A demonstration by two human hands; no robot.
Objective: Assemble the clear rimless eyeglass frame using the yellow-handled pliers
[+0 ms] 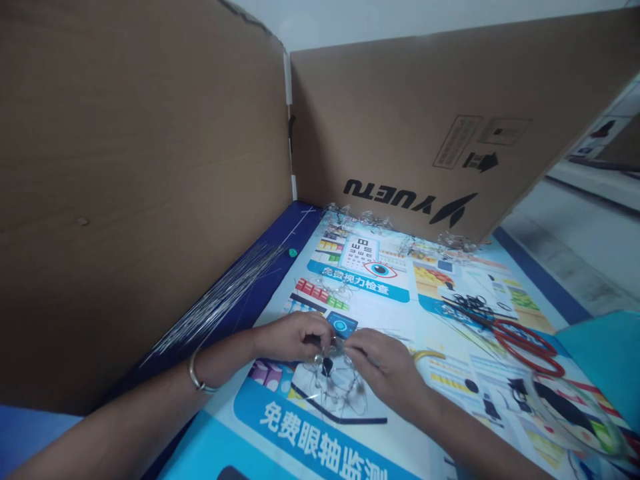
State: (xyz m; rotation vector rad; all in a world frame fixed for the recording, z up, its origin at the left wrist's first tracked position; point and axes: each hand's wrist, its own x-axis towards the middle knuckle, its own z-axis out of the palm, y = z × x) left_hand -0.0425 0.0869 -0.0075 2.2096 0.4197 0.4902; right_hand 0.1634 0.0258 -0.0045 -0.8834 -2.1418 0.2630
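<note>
Between my hands, a looped piece of thin silvery wire with clear beads (345, 395) hangs just above the printed sheet. My left hand (295, 335), with a bangle at its wrist, is closed in a pinch at the upper left of the wirework. From the other side, my right hand (384, 365) pinches at its upper right, fingertips close to those of the left. The exact strand in each pinch is too small to make out. Scissors with red handles (527, 347) lie beyond my right hand, beside several black bands (480, 307).
Long straight wires (215, 300) lie in a bundle along the left cardboard panel (140, 167). A small green object (293, 253) is near their far end. More beaded wirework (367, 217) sits along the foot of the back cardboard panel (390, 120). A printed sheet (325, 460) covers the table.
</note>
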